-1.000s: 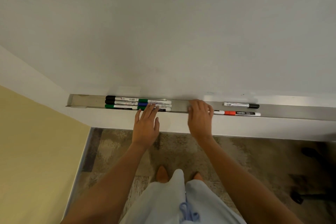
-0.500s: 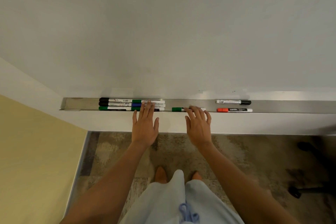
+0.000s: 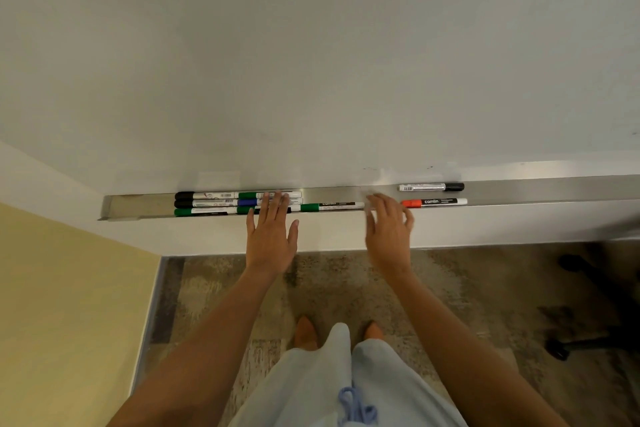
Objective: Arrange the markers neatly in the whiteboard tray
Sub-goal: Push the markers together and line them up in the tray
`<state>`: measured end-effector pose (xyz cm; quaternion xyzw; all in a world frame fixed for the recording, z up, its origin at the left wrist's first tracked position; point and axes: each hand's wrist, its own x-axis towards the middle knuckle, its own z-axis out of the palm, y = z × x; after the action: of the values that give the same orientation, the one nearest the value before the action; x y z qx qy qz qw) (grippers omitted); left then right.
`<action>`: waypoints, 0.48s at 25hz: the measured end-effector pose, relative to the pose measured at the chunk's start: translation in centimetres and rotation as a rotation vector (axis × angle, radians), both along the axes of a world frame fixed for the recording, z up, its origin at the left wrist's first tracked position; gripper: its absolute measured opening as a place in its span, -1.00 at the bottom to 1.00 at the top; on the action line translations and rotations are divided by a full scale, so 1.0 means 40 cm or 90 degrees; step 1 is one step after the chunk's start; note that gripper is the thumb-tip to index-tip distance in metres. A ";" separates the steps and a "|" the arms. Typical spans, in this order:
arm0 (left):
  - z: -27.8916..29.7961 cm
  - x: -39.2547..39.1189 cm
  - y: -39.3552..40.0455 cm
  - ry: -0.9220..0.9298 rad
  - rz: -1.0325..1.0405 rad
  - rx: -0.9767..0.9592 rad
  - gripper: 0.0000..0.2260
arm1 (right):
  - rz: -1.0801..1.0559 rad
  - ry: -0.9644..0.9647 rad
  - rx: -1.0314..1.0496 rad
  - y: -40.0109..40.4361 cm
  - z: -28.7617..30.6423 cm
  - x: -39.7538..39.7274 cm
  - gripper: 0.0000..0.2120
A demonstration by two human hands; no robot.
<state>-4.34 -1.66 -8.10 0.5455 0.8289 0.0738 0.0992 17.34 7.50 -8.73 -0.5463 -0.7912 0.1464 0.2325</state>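
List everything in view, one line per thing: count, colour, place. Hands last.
Whiteboard: one, white, fills the upper view.
Whiteboard tray: one, silver metal, along the board's lower edge.
Grouped markers: about six, black, green and blue caps, three rows at the tray's left end.
Green marker: one, front edge, just right of the group.
Black marker: one, back of tray, right.
Red marker: one, front edge, right.
Wall: yellow, lower left.
Carpet: brown mottled, below.
Chair base: black, far right.
Left hand: fingers straight, resting on the grouped markers.
Right hand: blurred, fingers relaxed, between green and red markers.
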 end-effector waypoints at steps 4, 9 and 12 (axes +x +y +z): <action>-0.002 0.011 0.015 0.030 -0.033 0.016 -0.52 | -0.166 0.011 0.014 0.038 -0.012 0.157 -0.79; -0.010 0.009 0.023 0.060 -0.028 0.034 -0.54 | -0.135 -0.049 0.007 0.040 -0.019 0.177 -0.69; -0.009 0.005 0.026 0.063 -0.013 0.040 -0.53 | -0.099 -0.062 0.006 0.039 -0.009 0.133 -0.67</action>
<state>-4.16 -0.61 -8.44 0.5595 0.8247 0.0722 0.0416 22.67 9.06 -9.07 -0.6118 -0.7573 0.0975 0.2067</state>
